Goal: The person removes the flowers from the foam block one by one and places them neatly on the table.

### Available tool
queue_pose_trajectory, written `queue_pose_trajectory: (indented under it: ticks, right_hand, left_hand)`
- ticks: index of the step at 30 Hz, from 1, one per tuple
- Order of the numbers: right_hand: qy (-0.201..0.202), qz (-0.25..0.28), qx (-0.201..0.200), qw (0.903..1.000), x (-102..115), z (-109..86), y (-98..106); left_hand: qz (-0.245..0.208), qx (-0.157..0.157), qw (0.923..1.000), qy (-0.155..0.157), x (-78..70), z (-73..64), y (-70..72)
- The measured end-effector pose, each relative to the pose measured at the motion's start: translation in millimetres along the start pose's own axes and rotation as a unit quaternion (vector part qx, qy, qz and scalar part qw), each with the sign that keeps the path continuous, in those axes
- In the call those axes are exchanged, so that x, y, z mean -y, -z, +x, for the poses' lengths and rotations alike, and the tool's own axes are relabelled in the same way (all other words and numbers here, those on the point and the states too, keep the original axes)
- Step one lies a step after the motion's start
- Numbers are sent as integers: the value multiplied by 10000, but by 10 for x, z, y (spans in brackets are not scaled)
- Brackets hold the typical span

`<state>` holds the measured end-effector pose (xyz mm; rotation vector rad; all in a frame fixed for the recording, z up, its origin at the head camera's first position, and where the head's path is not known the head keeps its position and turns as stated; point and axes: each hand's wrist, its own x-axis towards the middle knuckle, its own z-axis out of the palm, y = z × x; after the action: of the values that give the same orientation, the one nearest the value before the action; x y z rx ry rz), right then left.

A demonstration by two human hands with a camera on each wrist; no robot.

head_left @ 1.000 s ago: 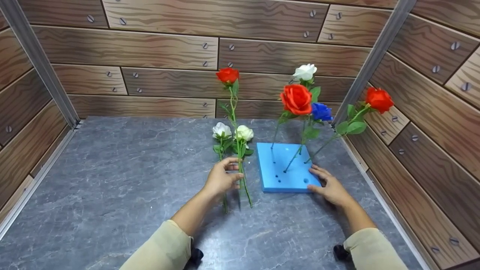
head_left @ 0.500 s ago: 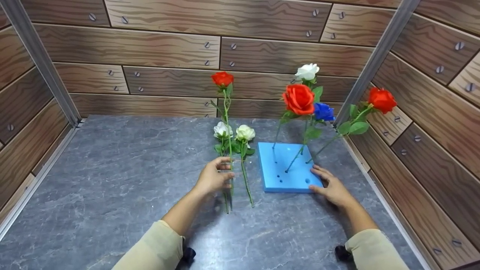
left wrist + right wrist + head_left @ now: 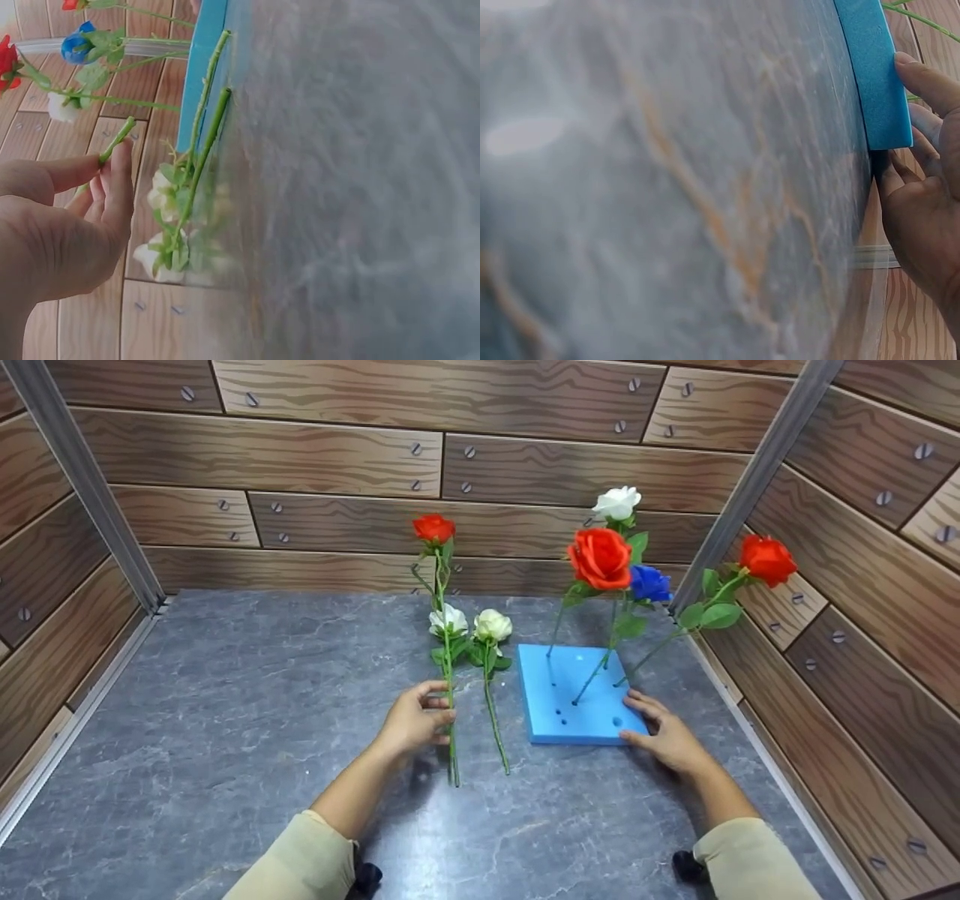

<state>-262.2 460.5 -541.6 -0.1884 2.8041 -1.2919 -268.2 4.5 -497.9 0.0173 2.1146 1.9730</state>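
In the head view my left hand (image 3: 414, 721) pinches the stem of a red rose (image 3: 433, 529), held upright with its bloom toward the back wall. The left wrist view shows the stem end (image 3: 118, 140) poking out past my fingertips, off the table. A white rose (image 3: 448, 621) lies behind that stem, partly covered, and a cream rose (image 3: 493, 625) lies beside it. My right hand (image 3: 664, 733) holds the near right corner of a blue foam block (image 3: 555, 729), thumb at its near edge and fingers along its side, as the right wrist view also shows.
Standing in the block's holes are a large red rose (image 3: 600, 559), a blue rose (image 3: 649, 583), a white rose (image 3: 618, 502) and a red rose leaning right (image 3: 768, 561). Several holes show in the block's top. Wood-patterned walls (image 3: 337, 521) enclose the grey table (image 3: 225, 720).
My left hand has moved left with the red rose, from over the cream rose to over the white rose's stem. The right hand stays at the foam block.
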Motion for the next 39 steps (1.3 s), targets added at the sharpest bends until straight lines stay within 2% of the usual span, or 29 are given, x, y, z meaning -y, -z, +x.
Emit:
queue_pose_trajectory:
  ticks: [9,17,22,32,39]
  right_hand:
    - [38,93,-28,9999,21,1,-21]
    - [-66,-93,-20,9999,46,-14,-38]
    - [-61,169,71,9998,35,-14,-55]
    - [-69,161,65,9998,30,-17,-4]
    - [-125,158,102,9997,8,-3,-4]
  left_hand:
    - [159,-66,9997,154,59,-70,132]
    - [195,-75,9991,365,87,-117,296]
    - [224,-114,9990,376,109,-147,368]
    - [221,125,9987,431,146,-161,445]
    - [357,211,9974,590,171,-193,531]
